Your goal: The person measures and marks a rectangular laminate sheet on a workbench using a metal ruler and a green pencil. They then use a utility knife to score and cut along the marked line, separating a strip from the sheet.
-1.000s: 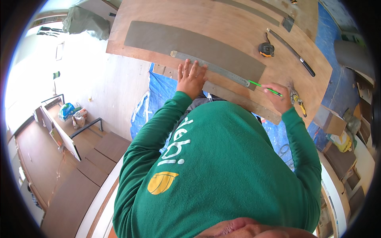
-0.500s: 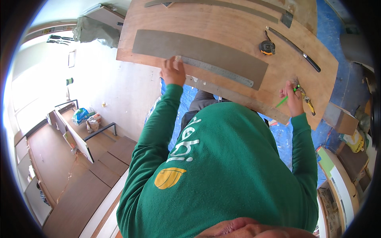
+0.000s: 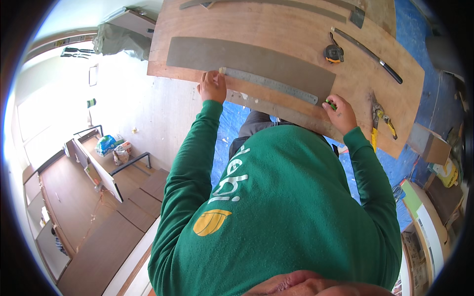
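Observation:
A long grey-brown strip (image 3: 256, 61) lies on the wooden board, with a steel ruler (image 3: 271, 86) along its near edge. At the ruler's left end, the fingers of my left hand (image 3: 212, 88) are bent and pinched against it. My right hand (image 3: 341, 113) is closed around a slim green pen (image 3: 331, 104), mostly hidden by the fingers, close to the ruler's right end. To the right of that hand lie yellow-handled pliers or snips (image 3: 380, 116). Farther back are a black and orange tape measure (image 3: 334, 52) and a black-handled saw or long blade (image 3: 370, 54).
The wooden board (image 3: 276, 29) carries narrow grey strips (image 3: 286, 7) and a small dark piece (image 3: 357, 18) at its far side. Blue sheeting (image 3: 407, 44) covers the floor. A cardboard box (image 3: 437, 149) stands at right, and a dark-framed panel (image 3: 94, 167) at left.
My right hand has moved left, from beside the pliers to the ruler's right end, carrying the green pen. My left hand stays by the ruler's left end.

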`<state>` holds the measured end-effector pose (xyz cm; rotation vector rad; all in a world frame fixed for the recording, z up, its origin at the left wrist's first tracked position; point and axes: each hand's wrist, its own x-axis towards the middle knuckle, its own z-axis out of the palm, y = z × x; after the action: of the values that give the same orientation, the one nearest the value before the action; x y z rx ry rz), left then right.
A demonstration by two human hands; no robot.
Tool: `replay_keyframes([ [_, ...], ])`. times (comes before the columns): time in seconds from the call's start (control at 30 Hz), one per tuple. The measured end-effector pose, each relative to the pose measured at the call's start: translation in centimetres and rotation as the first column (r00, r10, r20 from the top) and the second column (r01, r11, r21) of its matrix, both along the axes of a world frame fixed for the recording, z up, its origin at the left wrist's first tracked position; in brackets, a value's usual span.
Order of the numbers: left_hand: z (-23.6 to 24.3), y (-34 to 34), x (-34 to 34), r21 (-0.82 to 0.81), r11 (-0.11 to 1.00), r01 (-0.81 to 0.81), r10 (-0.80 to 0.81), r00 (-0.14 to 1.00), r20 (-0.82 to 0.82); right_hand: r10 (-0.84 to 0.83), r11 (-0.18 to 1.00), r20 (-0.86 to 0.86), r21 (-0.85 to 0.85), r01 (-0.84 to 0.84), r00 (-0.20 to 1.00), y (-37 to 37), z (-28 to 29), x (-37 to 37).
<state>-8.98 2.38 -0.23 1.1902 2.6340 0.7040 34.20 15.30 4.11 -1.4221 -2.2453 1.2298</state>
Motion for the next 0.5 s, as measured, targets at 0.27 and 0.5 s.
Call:
replay_keyframes([
  [0.27,-0.2,1.2,-1.7,-0.116,0.992,0.053,-0.054,0.999,-0.004,0.027,0.999,0.120,-0.034,-0.023,0.992,-1.1,-0.4,-2.1],
  [0.5,0.3,-1.7,1.6,-0.047,0.995,0.089,-0.082,0.986,0.145,0.056,0.998,0.159,-0.040,-0.051,0.986,-1.4,0.7,-0.6],
])
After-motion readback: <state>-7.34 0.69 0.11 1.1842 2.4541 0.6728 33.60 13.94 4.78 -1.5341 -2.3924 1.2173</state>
